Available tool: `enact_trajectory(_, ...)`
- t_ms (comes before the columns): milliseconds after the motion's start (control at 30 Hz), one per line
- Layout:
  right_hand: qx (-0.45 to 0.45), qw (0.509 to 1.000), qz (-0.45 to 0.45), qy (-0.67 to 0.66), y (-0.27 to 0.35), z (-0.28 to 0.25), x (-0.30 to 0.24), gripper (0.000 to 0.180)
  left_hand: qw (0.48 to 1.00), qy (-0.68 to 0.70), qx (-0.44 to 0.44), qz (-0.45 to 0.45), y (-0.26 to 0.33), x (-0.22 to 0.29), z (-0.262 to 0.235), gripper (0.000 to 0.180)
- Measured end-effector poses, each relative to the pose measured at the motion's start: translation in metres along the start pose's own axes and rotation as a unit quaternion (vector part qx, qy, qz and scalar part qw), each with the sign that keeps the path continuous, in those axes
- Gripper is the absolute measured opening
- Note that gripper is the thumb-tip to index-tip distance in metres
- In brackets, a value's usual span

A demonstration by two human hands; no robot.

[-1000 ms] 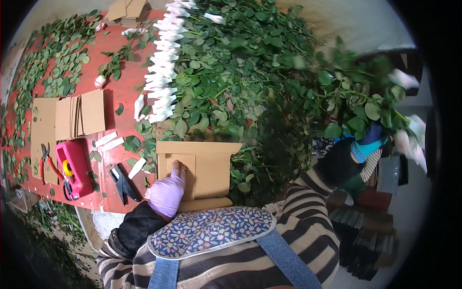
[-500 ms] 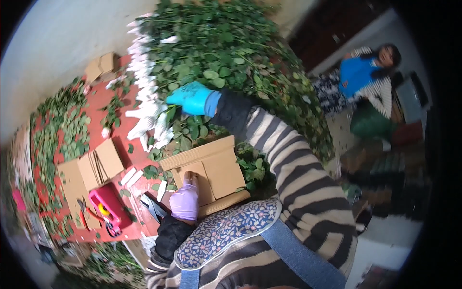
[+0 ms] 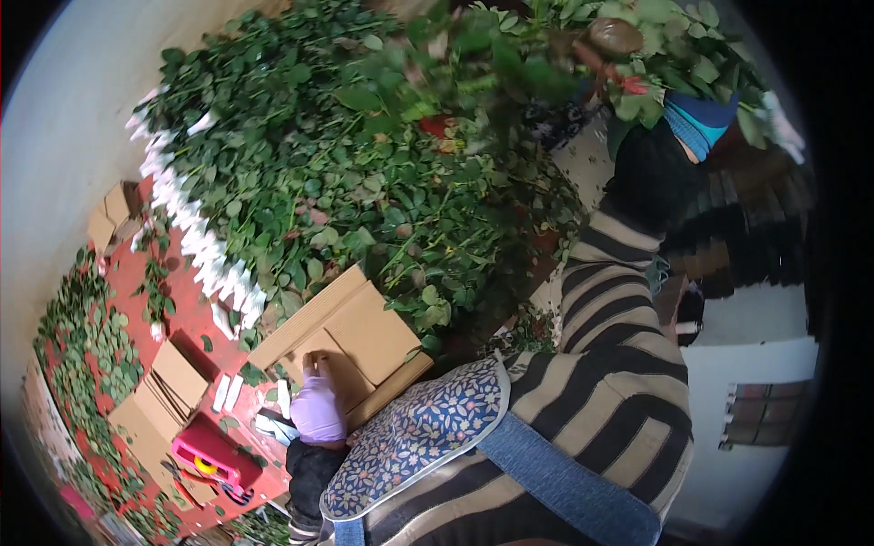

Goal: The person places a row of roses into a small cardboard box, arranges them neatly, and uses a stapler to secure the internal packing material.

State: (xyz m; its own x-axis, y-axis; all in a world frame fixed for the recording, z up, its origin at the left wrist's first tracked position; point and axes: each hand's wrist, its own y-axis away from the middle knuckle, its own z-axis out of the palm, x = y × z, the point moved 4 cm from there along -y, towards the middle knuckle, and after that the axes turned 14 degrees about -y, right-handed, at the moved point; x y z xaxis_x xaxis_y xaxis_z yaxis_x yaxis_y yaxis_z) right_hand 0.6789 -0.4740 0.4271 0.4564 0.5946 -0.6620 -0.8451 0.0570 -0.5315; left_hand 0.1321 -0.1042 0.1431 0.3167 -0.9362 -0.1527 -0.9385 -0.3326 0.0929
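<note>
Rests left hand, fingers extended, on cardboard at near edge of red bench; clasps leafy stems in right hand beyond right edge, apparently mid-handling, calling for steady grip.

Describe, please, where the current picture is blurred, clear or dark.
Head view: leafy stems at upper centre are smeared with blur; head view: the cardboard and floral cloth look fairly clear; head view: the fisheye image falls to black at its right-hand corners.
</note>
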Motion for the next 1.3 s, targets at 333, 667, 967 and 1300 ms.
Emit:
enact_trajectory(333, 0.179, 0.977, -0.007, -0.116, -0.027, -0.203, 0.004, 0.035, 0.995, 0.063, -0.05, 0.053, 0.0, -0.006, -0.025, 0.073)
enact_trajectory(667, 0.02, 0.99, -0.052, -0.131, 0.016, -0.113, -0.106, 0.039, 0.986, 0.125, -0.111, 0.007, -0.004, -0.002, -0.044, 0.085)
enact_trajectory(967, -0.087, 0.969, 0.028, -0.229, 0.061, -0.034, -0.073, 0.046, 0.997, 0.039, -0.055, 0.028, -0.002, -0.006, -0.025, 0.078)
enact_trajectory(1300, -0.128, 0.933, 0.103, -0.32, 0.087, -0.007, -0.027, 0.055, 0.999, 0.017, -0.019, 0.032, 0.0, -0.007, -0.017, 0.088)
